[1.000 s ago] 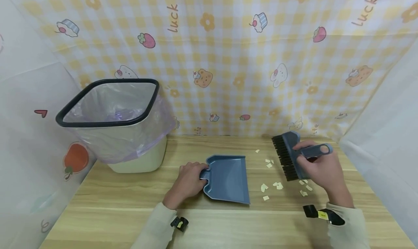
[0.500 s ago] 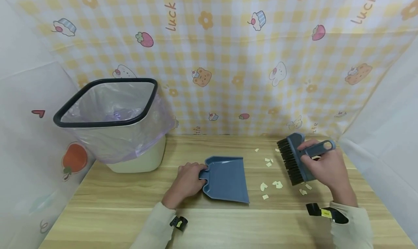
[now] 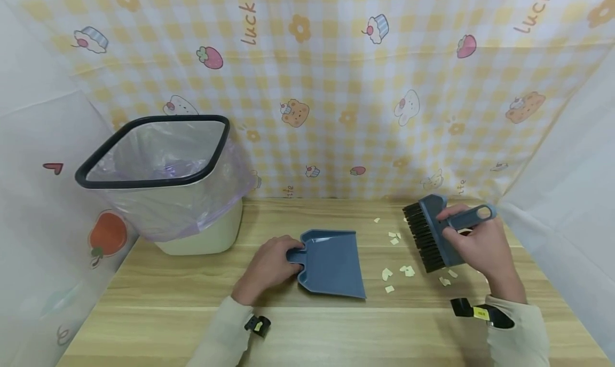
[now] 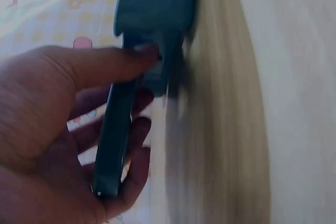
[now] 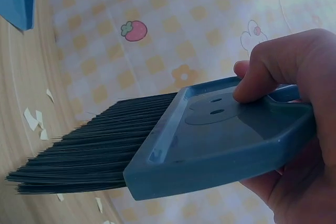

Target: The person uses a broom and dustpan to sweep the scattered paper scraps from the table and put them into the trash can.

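Brush (image 5: 163,150) shifted right, pinched by right fingers (image 5: 261,72) — oval marks (image 5: 217,112), right wrist view only — left fingers (image 4: 137,177) gripping dustpan (image 3: 331,263)

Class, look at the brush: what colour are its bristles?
The bristles are black; they show best, close up, in the right wrist view.

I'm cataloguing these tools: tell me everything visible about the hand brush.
The hand brush has a blue-gray, seemingly plastic body with eye-like marks, dense dark bristles and a handle ending in a hole. The right hand grips it, bristles pointing toward the dustpan, near pale scraps. Whether the bristles touch the tabletop is unclear.
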### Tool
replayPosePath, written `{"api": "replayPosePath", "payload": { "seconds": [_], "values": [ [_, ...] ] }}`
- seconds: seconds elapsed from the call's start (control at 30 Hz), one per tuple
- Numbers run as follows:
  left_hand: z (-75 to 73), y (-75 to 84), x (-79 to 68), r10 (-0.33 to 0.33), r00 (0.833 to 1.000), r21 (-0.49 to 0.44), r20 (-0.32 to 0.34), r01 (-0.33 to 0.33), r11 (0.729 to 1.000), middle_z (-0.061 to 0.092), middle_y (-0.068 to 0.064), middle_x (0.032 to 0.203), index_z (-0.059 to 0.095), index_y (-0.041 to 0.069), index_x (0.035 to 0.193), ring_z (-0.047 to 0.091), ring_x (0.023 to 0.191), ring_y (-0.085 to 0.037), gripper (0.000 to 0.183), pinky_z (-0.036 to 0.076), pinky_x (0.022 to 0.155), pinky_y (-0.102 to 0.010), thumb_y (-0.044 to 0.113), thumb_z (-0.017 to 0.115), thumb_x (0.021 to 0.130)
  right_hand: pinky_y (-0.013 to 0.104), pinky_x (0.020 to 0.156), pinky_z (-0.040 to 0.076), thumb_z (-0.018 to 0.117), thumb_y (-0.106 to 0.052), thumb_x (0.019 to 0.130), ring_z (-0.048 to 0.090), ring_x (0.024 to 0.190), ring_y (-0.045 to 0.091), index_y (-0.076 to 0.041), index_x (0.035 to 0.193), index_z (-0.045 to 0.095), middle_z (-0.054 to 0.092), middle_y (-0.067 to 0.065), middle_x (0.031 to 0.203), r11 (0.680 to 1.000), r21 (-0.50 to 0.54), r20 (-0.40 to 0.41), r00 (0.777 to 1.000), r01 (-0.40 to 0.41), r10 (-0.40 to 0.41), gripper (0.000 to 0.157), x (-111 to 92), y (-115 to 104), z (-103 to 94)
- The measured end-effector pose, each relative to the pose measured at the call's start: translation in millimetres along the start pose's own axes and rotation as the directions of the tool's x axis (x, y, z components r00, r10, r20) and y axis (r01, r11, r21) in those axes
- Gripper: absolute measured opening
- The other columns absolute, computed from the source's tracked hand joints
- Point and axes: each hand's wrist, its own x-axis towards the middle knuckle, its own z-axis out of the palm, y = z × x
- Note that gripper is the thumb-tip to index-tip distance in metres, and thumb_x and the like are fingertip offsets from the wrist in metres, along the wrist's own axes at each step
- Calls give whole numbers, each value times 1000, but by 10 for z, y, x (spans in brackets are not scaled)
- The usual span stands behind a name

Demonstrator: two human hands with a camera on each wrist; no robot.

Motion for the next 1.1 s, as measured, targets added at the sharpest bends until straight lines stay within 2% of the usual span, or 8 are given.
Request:
{"api": "replayPosePath", "payload": {
  "seconds": [0.17, 0.27, 0.5, 0.7, 0.83, 0.93, 1.1],
  "values": [
    [-28, -101, 17, 10, 999, -62, 33, -8, 998, 78, -7, 128, 82, 10, 126, 72, 125, -31, 38, 57, 107, -52, 16, 92, 90, 18, 56, 52, 73, 16, 84, 64, 73, 6, -7, 97, 81, 78, 17, 104, 1000, 23, -3, 1000, -9, 9, 28, 16, 4, -3],
    [-23, -154, 26, 39, 998, -75, 48, -35, 997, 78, -8, 129, 81, 10, 128, 71, 126, -31, 38, 56, 108, -52, 18, 91, 92, 18, 57, 54, 73, 17, 83, 66, 74, 4, -6, 96, 81, 78, 15, 103, 999, 38, -5, 1000, -8, 8, 28, 22, -1, -7],
    [-13, -209, 40, 127, 991, -25, 41, -126, 992, 80, -8, 125, 81, 7, 129, 74, 120, -29, 38, 59, 104, -50, 21, 90, 95, 19, 56, 53, 72, 15, 84, 66, 72, 4, -6, 97, 82, 78, 18, 105, 999, 25, 18, 1000, -20, 20, 27, 28, 1, -24],
    [-49, -204, 32, 185, 981, 41, 61, -187, 981, 79, -10, 127, 79, 5, 133, 75, 119, -30, 40, 59, 103, -51, 23, 87, 97, 22, 59, 50, 75, 8, 86, 63, 74, 6, -7, 101, 82, 77, 23, 107, 994, -82, 77, 994, -66, 72, 22, 36, 31, -88],
    [-60, -210, 33, 188, 979, 85, 82, -195, 977, 78, -9, 131, 78, 6, 136, 74, 121, -30, 42, 59, 103, -50, 25, 86, 99, 28, 56, 47, 75, 3, 87, 60, 70, 9, -8, 103, 82, 78, 20, 100, 985, -155, 94, 991, -81, 96, 21, 33, 65, -133],
    [-66, -205, 35, 191, 978, 103, 87, -199, 975, 78, -9, 131, 78, 6, 136, 74, 121, -30, 43, 60, 102, -50, 25, 86, 99, 32, 53, 43, 73, 0, 88, 55, 63, 13, -9, 106, 82, 75, 13, 86, 974, -205, 103, 987, -97, 120, 21, 24, 85, -157],
    [-77, -186, 36, 211, 974, 137, 87, -221, 966, 78, -9, 130, 78, 6, 135, 75, 119, -30, 43, 61, 99, -49, 25, 86, 98, 35, 48, 34, 69, -2, 91, 41, 50, 14, -6, 114, 79, 55, -3, 58, 951, -278, 121, 977, -136, 175, 25, -1, 106, -203]
  ]
}}
